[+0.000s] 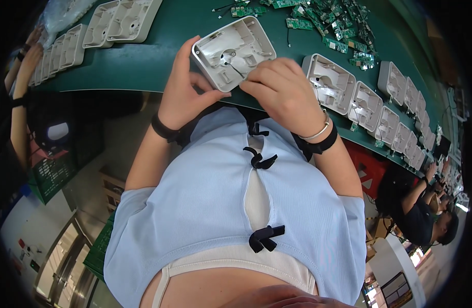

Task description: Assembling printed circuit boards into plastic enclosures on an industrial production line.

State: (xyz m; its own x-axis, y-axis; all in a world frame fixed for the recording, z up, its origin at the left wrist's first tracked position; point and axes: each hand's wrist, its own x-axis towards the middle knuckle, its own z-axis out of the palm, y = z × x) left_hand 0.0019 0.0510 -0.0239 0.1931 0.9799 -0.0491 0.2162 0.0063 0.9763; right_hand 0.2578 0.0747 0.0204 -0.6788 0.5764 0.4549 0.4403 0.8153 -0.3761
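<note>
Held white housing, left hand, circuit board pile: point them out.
White housing (238, 52), head view: its open interior.
Left hand (181, 99), head view: the back, near the thumb's base.
Circuit board pile (342, 34), head view: a green board near its middle.

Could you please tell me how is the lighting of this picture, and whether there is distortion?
Head view: fisheye distortion bends the near edge of the table, and the corners go black; head view: the held case is well lit and fairly clear; head view: the doorway at lower left shows bright patches, while the space under the table's left part is in dark shadow.
</note>
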